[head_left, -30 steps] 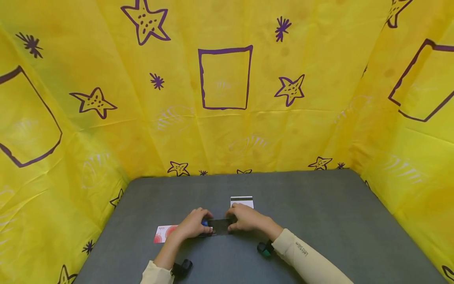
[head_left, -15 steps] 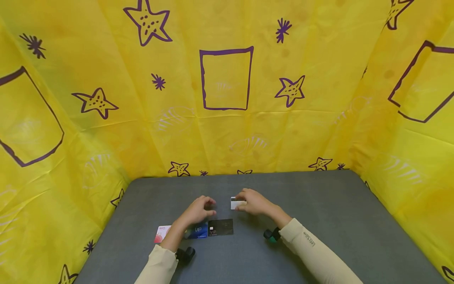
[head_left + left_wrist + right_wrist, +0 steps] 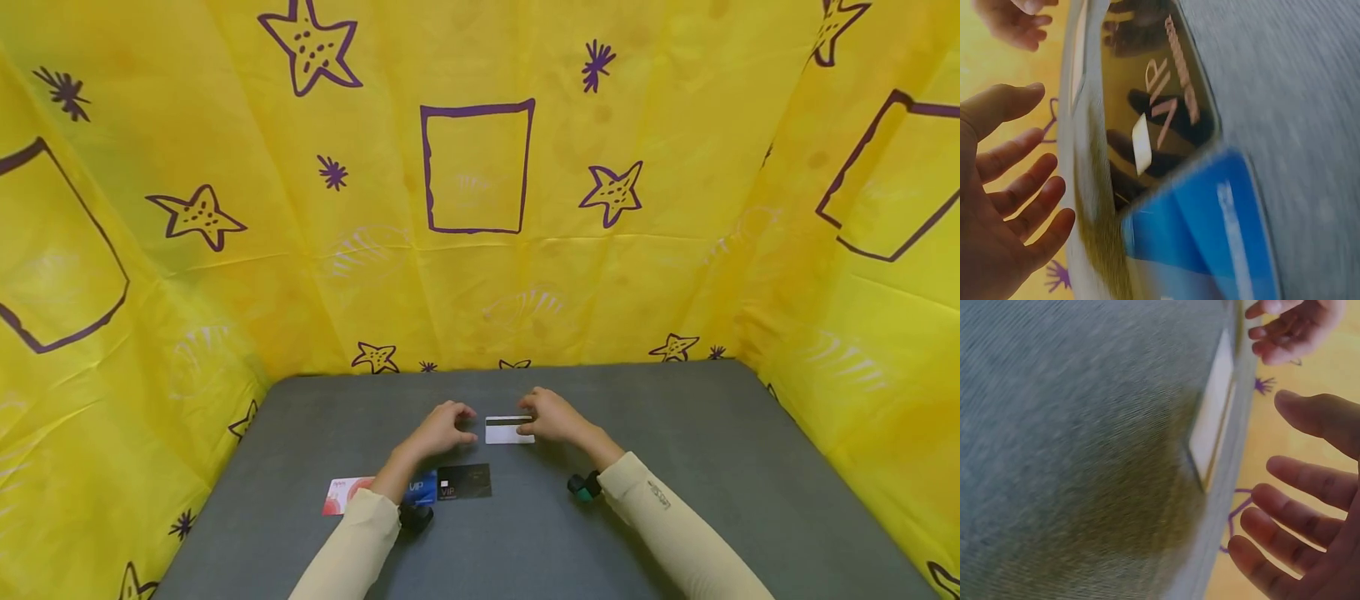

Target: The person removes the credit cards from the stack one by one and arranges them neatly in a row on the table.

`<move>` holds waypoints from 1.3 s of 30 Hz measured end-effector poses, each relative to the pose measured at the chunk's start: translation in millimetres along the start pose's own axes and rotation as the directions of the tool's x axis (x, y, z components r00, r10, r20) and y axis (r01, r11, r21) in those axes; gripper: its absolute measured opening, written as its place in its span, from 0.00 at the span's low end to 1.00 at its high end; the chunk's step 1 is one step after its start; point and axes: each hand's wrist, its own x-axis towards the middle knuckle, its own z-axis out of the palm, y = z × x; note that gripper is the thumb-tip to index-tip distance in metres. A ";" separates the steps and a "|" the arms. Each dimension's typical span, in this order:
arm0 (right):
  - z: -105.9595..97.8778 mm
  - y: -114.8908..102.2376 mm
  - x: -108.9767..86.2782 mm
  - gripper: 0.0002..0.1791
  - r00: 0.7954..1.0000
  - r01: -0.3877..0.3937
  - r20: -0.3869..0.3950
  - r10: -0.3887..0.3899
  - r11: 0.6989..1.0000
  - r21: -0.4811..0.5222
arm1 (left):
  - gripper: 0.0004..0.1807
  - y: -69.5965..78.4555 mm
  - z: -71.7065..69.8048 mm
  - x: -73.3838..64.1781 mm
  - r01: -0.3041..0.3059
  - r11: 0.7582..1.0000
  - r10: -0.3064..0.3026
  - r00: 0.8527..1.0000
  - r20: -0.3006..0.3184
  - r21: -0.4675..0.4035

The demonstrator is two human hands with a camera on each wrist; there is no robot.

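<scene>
A white card with a dark stripe (image 3: 501, 433) lies flat on the table, between my two hands. My left hand (image 3: 442, 429) hovers off its left end, fingers relaxed and apart from the thumb, holding nothing. Over the card's right end is my right hand (image 3: 557, 418); the right wrist view shows its fingers (image 3: 1297, 481) spread with nothing between them. Closer to me, a black VIP card (image 3: 468, 482) and a blue VIP card (image 3: 1204, 231) lie edge to edge. A white card with red circles (image 3: 347, 493) continues that row leftward, partly hidden by my left forearm.
A grey tabletop (image 3: 675, 500) carries all the cards. Yellow cloth (image 3: 480, 300) printed with purple starfish hangs behind it and along both sides. Each wrist wears a small black camera (image 3: 416, 517).
Both hands have left the black card and moved away from me to either side of the white striped card. The black card now lies beside the blue one.
</scene>
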 end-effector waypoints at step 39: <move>13.1 17.4 13.1 0.24 0.994 0.014 0.112 -0.003 0.995 -0.095 | 0.27 21.9 34.4 29.2 -0.018 0.984 0.007 0.998 0.062 0.176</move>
